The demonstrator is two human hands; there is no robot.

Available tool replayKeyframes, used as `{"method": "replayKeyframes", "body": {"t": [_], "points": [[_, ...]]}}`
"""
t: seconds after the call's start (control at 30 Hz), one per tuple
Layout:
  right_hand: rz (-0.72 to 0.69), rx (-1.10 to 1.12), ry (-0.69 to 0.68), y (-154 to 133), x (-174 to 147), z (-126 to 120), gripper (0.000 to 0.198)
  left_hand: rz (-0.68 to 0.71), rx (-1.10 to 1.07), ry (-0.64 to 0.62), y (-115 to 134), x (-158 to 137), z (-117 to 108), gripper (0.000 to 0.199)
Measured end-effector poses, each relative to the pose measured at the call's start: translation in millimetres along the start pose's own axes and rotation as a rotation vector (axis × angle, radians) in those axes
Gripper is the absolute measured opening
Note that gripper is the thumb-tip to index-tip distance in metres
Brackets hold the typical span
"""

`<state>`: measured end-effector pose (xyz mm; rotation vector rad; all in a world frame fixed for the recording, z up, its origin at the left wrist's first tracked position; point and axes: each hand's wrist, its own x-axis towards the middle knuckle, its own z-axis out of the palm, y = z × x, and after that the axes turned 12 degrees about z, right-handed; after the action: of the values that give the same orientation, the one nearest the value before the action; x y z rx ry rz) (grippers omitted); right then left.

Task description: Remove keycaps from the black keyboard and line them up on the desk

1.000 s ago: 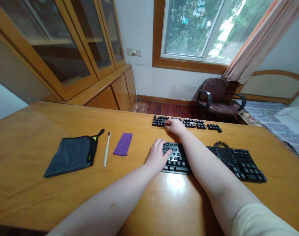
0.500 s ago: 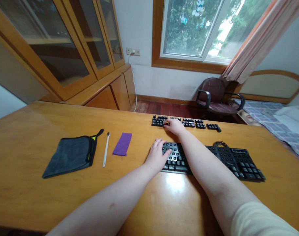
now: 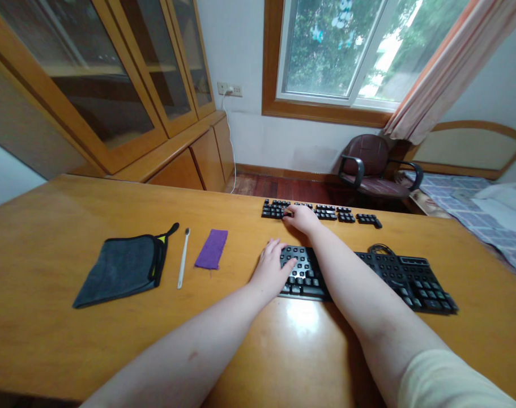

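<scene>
Right grip [image 3: 301, 218], outstretched, curls at keycaps [image 3: 273, 211], hold unclear; left grip [image 3: 270, 268] splayed on keyboard [image 3: 309, 283].

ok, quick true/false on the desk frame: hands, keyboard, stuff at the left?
1. The left hand touches the keyboard. True.
2. The toothbrush lies between the grey cloth and the purple cloth. True.
3. The right hand is on the purple cloth. False: it is at the loose keycaps.
4. Every key is fitted on the keyboard. False: many sit off it, in groups beyond it.
</scene>
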<state>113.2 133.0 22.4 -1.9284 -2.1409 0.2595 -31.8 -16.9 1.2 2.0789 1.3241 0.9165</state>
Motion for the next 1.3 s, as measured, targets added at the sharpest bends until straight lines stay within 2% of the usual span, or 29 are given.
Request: {"method": "replayKeyframes", "body": {"t": [0.3, 0.47, 0.63, 0.73, 0.8, 0.87, 0.97, 1.03, 1.17, 1.3], "points": [[0.0, 0.031, 0.007, -1, -1, -2, 0.02, -0.011, 0.017, -0.018, 2, 1, -2, 0.044], [-0.006, 0.178, 0.115, -3, -5, -10, 0.027, -0.011, 0.014, -0.018, 4, 1, -2, 0.044], [-0.102, 0.551, 0.382, -5, -16, -51, 0.039, 0.006, 0.015, -0.011, 2, 1, -2, 0.043], [-0.046, 0.716, 0.501, -6, -34, -82, 0.05, 0.013, 0.017, -0.004, 0, 1, -1, 0.042], [-0.016, 0.769, 0.47, -4, -53, -95, 0.058, 0.014, 0.019, -0.002, 0, 1, -1, 0.04], [0.009, 0.767, 0.379, 2, -75, -99, 0.059, 0.012, 0.03, 0.002, 0, 1, -2, 0.04], [0.026, 0.633, 0.176, 14, -104, -91, 0.047, 0.05, 0.086, 0.025, 6, -2, -5, 0.04], [0.009, 0.517, 0.085, 21, -115, -84, 0.037, 0.138, 0.119, 0.005, 13, -6, -9, 0.036], [-0.112, 0.302, -0.079, 27, -122, -83, 0.024, 0.385, 0.144, -0.217, 30, -16, -16, 0.024], [-0.168, 0.19, -0.222, 23, -125, -91, 0.022, 0.539, 0.246, -0.392, 39, -26, -17, 0.048]]}}
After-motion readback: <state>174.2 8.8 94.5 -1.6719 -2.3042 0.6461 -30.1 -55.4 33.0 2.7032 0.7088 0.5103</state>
